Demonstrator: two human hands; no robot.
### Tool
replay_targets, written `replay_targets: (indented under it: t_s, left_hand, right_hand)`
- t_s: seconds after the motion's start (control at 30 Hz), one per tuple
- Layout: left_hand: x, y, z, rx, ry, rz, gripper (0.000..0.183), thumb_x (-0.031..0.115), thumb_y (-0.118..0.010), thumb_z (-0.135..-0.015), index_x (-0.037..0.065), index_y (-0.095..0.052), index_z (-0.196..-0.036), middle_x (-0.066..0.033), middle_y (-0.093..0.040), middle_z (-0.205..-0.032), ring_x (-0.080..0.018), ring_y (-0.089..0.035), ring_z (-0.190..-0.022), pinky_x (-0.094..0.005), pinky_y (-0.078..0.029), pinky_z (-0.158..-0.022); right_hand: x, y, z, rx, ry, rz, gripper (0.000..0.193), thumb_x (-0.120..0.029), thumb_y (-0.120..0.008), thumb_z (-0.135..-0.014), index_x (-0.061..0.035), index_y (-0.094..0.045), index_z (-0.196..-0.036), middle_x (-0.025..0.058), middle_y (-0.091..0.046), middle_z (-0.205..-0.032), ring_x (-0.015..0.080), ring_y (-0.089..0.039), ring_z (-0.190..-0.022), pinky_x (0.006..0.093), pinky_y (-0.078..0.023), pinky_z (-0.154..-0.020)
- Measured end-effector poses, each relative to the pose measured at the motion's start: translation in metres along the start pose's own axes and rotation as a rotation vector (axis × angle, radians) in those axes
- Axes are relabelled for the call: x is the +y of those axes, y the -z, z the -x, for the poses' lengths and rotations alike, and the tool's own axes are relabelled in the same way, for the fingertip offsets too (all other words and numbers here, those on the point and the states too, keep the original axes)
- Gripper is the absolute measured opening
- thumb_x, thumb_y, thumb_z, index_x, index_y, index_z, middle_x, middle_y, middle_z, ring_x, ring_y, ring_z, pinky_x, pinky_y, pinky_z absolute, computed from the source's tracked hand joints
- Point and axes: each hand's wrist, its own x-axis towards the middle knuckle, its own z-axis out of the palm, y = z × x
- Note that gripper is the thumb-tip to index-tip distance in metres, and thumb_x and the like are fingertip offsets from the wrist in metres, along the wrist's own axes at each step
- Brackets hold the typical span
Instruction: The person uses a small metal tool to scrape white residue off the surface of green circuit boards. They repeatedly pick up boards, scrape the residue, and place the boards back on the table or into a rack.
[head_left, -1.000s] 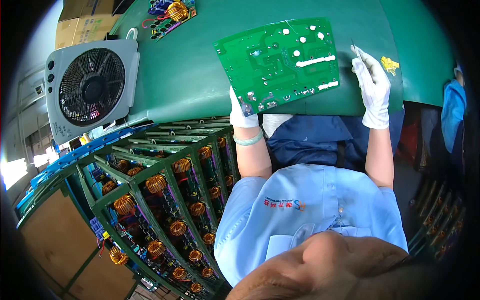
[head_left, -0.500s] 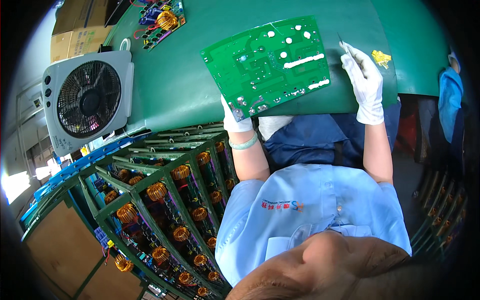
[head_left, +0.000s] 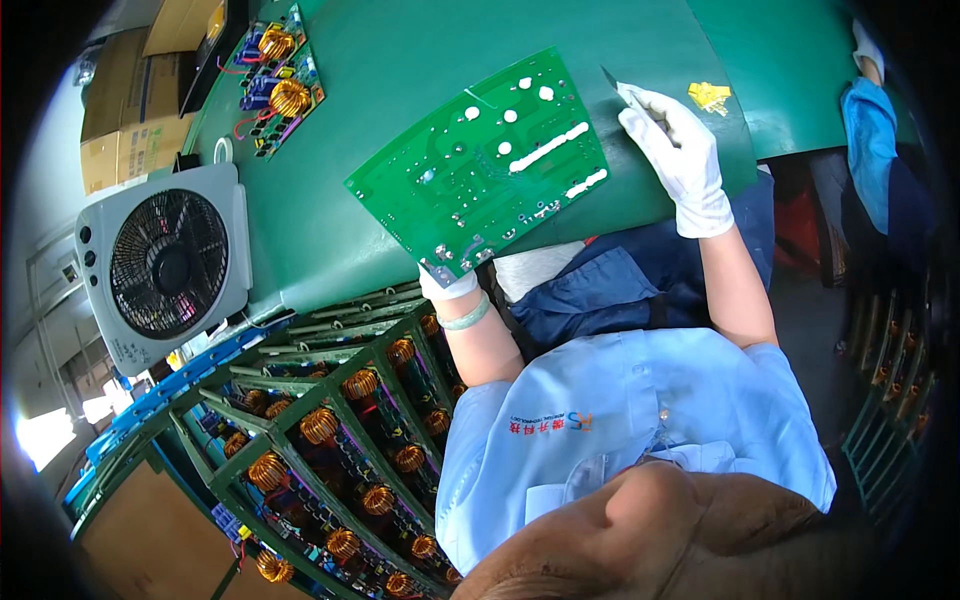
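A large green circuit board (head_left: 470, 180) is tilted up over the green table, its solder side showing white blobs and two white strips. My left hand (head_left: 449, 286), in a white glove, grips the board at its near corner; most of the fingers are hidden behind it. To the right of the board, my gloved right hand (head_left: 678, 150) pinches a thin, pointed metal tool (head_left: 611, 80), its tip toward the far left and apart from the board. Whether it is a blade or tweezers is unclear. Beyond that hand lies a small yellow heap of pieces (head_left: 709, 97).
Boards with copper coils (head_left: 290, 98) lie far left on the table (head_left: 400, 60), near cardboard boxes (head_left: 130, 110). A grey fan (head_left: 170, 265) stands at the left edge. A green rack (head_left: 300, 420) full of boards is beside me. Another person's blue sleeve (head_left: 868, 140) shows far right.
The whole view has shifted, with table things moving left. The board is turned somewhat, its near corner lower. My right hand stays beside it, and more of the pointed tool shows.
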Motion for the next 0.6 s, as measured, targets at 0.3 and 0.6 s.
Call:
replay_targets:
  t_s: [0.3,0.6]
  left_hand:
    - [0.0039,-0.0033,-0.0021,0.003,-0.024,-0.062,0.026,0.022,-0.053,-0.100,0.002,-0.065,-0.112,-0.0097,-0.069,-0.101,-0.0187,-0.065,-0.085,-0.0341,-0.055,-0.074]
    - [0.0098,-0.0057,0.0061,0.061,-0.099,-0.115,0.024,0.020,-0.055,-0.099,0.001,-0.066,-0.109,-0.0093,-0.069,-0.098,-0.0173,-0.065,-0.082,-0.0328,-0.055,-0.073]
  right_hand:
    - [-0.0037,0.0011,-0.0010,0.008,0.068,0.039,0.033,-0.018,-0.077,-0.089,-0.0008,-0.069,-0.116,0.0086,-0.072,-0.103,0.0113,-0.066,-0.086,0.0247,-0.052,-0.075]
    - [-0.0026,0.0030,-0.0017,-0.002,0.015,-0.021,0.034,-0.018,-0.077,-0.089,-0.0010,-0.069,-0.117,0.0075,-0.072,-0.100,0.0101,-0.065,-0.085,0.0240,-0.052,-0.075]
